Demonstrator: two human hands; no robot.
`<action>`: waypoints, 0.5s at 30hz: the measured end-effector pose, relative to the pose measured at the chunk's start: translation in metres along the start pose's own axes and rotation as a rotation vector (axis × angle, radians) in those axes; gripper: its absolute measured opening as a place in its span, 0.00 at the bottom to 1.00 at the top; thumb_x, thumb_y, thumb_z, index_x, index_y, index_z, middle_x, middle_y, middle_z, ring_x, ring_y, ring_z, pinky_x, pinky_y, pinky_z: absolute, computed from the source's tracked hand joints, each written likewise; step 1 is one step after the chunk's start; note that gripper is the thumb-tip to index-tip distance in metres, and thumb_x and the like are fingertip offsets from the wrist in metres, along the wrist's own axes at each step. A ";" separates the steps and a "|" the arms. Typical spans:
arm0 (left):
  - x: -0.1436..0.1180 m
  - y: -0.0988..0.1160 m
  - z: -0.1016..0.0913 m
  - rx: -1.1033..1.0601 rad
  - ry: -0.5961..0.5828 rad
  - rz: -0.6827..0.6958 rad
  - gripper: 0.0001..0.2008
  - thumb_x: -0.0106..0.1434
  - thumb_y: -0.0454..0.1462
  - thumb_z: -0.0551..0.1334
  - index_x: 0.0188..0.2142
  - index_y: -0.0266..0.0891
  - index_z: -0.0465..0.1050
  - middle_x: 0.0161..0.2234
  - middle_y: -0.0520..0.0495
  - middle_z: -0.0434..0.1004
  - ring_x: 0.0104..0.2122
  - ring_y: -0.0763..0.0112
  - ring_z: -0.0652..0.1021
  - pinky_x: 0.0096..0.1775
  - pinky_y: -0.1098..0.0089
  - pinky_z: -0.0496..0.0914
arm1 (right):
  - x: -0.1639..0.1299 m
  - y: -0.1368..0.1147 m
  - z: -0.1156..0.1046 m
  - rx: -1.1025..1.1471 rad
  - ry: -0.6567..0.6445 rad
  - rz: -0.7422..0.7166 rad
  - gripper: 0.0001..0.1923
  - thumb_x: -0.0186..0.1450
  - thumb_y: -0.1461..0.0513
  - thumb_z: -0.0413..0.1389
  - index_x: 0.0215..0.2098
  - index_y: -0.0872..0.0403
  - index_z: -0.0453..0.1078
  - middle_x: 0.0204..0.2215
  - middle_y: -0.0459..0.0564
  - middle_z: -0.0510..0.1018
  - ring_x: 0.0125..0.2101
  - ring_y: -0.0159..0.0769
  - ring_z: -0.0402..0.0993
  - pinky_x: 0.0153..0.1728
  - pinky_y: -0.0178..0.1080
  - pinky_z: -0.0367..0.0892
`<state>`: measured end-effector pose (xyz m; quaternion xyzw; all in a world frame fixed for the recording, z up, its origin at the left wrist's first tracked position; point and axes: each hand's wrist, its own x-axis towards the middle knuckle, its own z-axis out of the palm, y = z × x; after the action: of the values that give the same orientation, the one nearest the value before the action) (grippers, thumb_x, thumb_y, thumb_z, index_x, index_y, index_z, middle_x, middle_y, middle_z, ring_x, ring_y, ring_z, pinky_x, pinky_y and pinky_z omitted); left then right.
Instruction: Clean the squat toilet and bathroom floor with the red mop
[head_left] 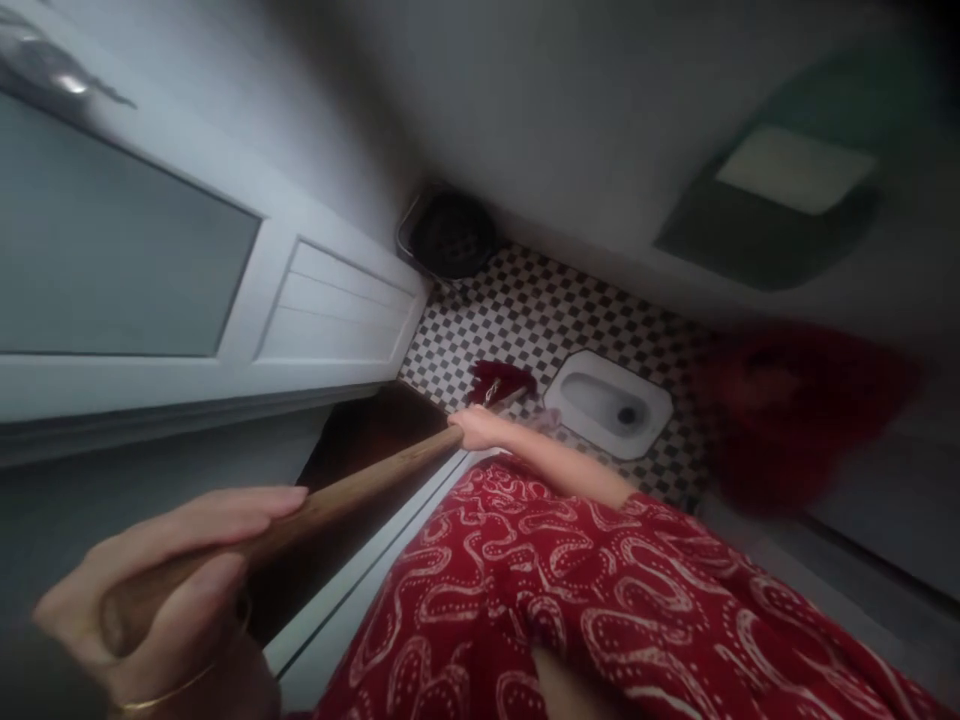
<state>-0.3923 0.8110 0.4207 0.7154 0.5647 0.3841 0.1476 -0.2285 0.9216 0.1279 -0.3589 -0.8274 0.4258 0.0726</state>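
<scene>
A mop [379, 472] with a long wooden handle slants away from me, and its dark red cloth head rests on the tiled floor. Close to the camera at lower left, my left hand [180, 570] is wrapped round the top end of the handle, with a thin bracelet on the wrist. Farther down, my right hand [478, 428] grips the handle just above the mop head, partly covering the view of it. A white squat toilet [609, 403] is set in the floor to the right of the mop head.
A white door [330, 300] with a glass pane stands at left. A dark bin or basket [452, 236] sits in the far corner on the checkered floor [540, 300]. A blurred red object [810, 410] and a greenish container [772, 230] are at right.
</scene>
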 end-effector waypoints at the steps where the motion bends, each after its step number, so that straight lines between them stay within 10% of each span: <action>1: 0.004 -0.006 0.010 -0.061 -0.022 0.021 0.06 0.58 0.40 0.64 0.31 0.46 0.82 0.33 0.49 0.83 0.32 0.57 0.82 0.35 0.56 0.80 | -0.013 0.009 0.001 0.008 0.024 0.052 0.10 0.58 0.65 0.55 0.38 0.53 0.71 0.37 0.50 0.81 0.38 0.39 0.77 0.36 0.35 0.61; 8: 0.031 -0.049 0.123 -0.242 -0.593 0.009 0.06 0.61 0.37 0.64 0.32 0.37 0.79 0.38 0.43 0.84 0.39 0.61 0.83 0.44 0.63 0.78 | -0.098 0.107 0.043 0.114 0.264 0.555 0.11 0.62 0.65 0.54 0.42 0.53 0.74 0.43 0.53 0.80 0.45 0.42 0.75 0.42 0.37 0.61; 15: 0.072 -0.054 0.167 0.110 -1.024 0.095 0.16 0.63 0.46 0.62 0.40 0.36 0.82 0.48 0.38 0.81 0.48 0.57 0.80 0.54 0.60 0.74 | -0.098 0.147 0.088 0.293 0.603 0.776 0.12 0.64 0.64 0.56 0.46 0.52 0.73 0.46 0.54 0.77 0.49 0.39 0.71 0.49 0.38 0.60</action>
<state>-0.3049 0.9312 0.3030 0.8432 0.4063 -0.0390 0.3498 -0.1159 0.8561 -0.0202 -0.7326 -0.5072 0.4103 0.1941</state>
